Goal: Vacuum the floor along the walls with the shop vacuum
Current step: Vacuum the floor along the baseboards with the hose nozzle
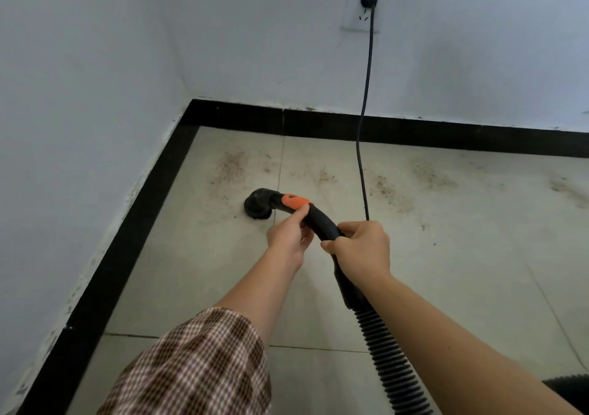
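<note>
Grip: left hand (288,237) pinched wand (318,221), right hand (361,248) wrapped it behind. Risk: cord (361,146) just beyond right hand could've snagged mid-sweep.

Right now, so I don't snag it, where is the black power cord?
Head view: the black power cord hangs from the white wall socket, dropping behind the right hand, right of the round black vacuum nozzle.

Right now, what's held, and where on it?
Both hold the black handle: left hand pinches it just behind the orange slider, right hand grips its lower end, above the hose.
</note>
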